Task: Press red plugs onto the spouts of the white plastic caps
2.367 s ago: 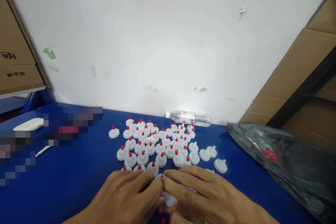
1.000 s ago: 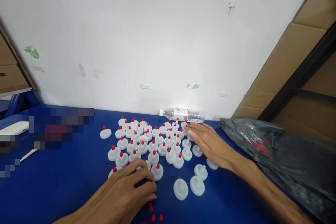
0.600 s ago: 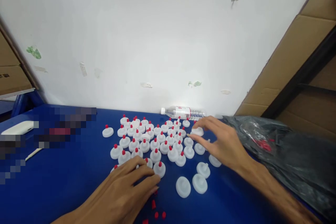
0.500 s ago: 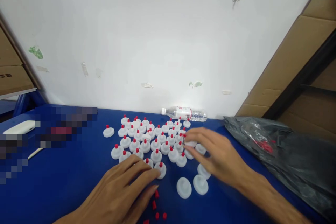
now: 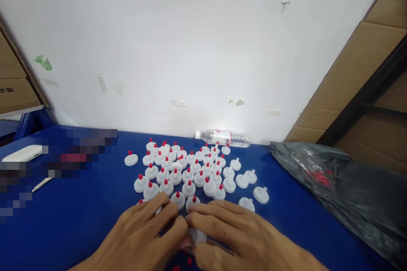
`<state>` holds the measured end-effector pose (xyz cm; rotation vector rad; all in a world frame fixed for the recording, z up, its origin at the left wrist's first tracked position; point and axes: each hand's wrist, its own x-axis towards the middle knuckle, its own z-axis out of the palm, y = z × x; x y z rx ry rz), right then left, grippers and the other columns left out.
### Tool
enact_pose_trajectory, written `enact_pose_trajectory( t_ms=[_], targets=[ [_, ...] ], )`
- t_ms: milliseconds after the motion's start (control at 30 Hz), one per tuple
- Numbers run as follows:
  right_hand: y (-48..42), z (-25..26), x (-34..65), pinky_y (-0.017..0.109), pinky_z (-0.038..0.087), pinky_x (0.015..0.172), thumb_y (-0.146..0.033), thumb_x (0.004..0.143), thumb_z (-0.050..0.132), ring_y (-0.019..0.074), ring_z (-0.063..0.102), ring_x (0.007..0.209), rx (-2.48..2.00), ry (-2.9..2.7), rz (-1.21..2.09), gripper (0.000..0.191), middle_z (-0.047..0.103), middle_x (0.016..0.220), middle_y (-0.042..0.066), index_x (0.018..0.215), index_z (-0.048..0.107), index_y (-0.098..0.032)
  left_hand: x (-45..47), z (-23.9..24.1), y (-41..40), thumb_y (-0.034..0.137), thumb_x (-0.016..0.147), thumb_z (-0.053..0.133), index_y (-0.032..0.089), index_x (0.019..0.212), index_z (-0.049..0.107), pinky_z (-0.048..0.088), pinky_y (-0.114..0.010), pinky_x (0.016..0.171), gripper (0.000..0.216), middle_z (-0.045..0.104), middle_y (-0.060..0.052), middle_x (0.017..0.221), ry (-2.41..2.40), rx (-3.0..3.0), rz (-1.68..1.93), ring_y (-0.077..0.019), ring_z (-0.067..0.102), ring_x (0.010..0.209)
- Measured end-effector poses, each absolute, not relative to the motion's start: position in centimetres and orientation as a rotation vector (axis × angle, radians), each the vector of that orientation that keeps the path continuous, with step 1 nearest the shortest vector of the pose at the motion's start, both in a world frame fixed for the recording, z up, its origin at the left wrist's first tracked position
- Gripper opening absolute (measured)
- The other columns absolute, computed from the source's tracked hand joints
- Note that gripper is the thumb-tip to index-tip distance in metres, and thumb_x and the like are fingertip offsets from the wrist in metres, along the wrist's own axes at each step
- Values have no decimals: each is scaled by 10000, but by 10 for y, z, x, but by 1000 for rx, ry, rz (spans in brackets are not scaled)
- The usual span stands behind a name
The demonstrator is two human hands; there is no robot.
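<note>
White cap (image 5: 197, 235) pinched between left hand (image 5: 149, 237) and right hand (image 5: 235, 237) fingertips.

**Hardly any legible text**

The cardboard box (image 5: 14, 93) at the left edge carries a small dark print on its side, but it is cut off by the frame and too blurred to read. The water bottle (image 5: 222, 137) lying against the wall has a red-and-white label whose writing is too small to make out. The pixelated patches on the blue table (image 5: 79, 220) hide whatever lies there. Nothing else in view bears text or numbers.
</note>
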<state>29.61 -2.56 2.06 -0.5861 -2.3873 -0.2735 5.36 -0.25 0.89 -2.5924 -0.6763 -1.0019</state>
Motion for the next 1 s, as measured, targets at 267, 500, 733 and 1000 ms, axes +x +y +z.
enact_pose_trajectory(
  t_ms=[267,500,733,1000],
  targets=[
    [31,32,376,455,593,1017,-331,1100,491,262,723,1145,-1299,-2045,-222,249,758,1211,100,1201,698,-237,43,4,-2,192,1123,347,236,912,538,420,-319,662,288,622,-8,832,-782,-2787,-1006,-192,578,807],
    [51,17,400,528,484,1163,-514,1127,305,324,648,1337,-1484,-2145,74,553,720,1390,108,1340,716,-212,51,-2,1,218,1129,347,239,980,600,394,-297,570,295,633,-28,958,-755,-2792,-937,-196,586,860],
    [45,31,399,511,479,1170,-525,1139,205,286,633,1360,-1495,-2221,239,597,686,1447,81,1450,629,-243,50,-15,4,99,1062,393,231,976,627,397,-286,554,282,646,-40,981,-748,-2861,-845,-218,569,877],
    [85,35,377,456,549,1001,-531,1130,253,302,735,1100,-1482,-2342,122,607,798,1067,95,1024,762,-217,55,-10,6,234,1143,317,251,1040,613,451,-297,586,314,709,-9,932,-717,-2718,-1064,-195,643,865]
  ],
)
